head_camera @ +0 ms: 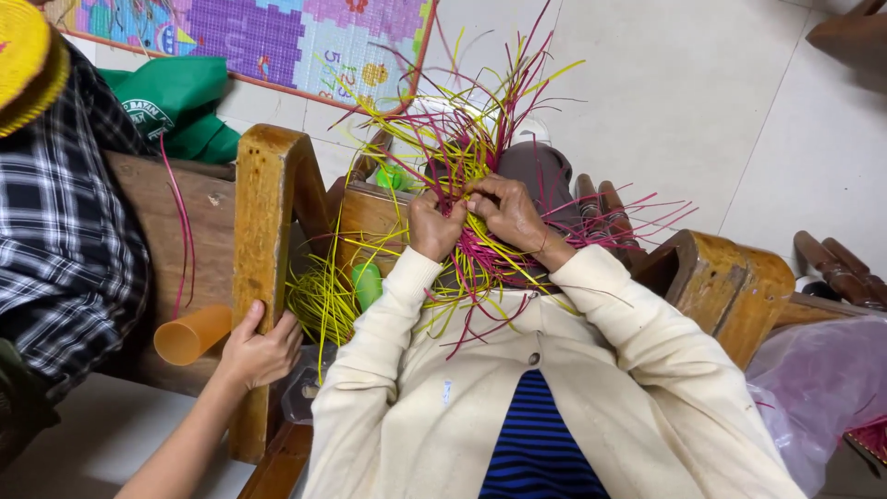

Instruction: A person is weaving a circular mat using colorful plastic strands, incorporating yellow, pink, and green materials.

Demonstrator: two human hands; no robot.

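While strands fan outward, both hands, left (435, 225) and right (506, 211), pinch pink-and-yellow weaving strips (471, 148).

1. My two hands, left hand (434, 226) and right hand (506, 214), both pinched into one tangle of pink and yellow weaving strips (480, 157) (far too many strands to count).
2. One other person's hand (261, 349) on the one wooden armrest post (263, 240).
3. One orange plastic cup (191, 334).
4. One green bag (180, 103).
5. One pink plastic bag (818, 388).
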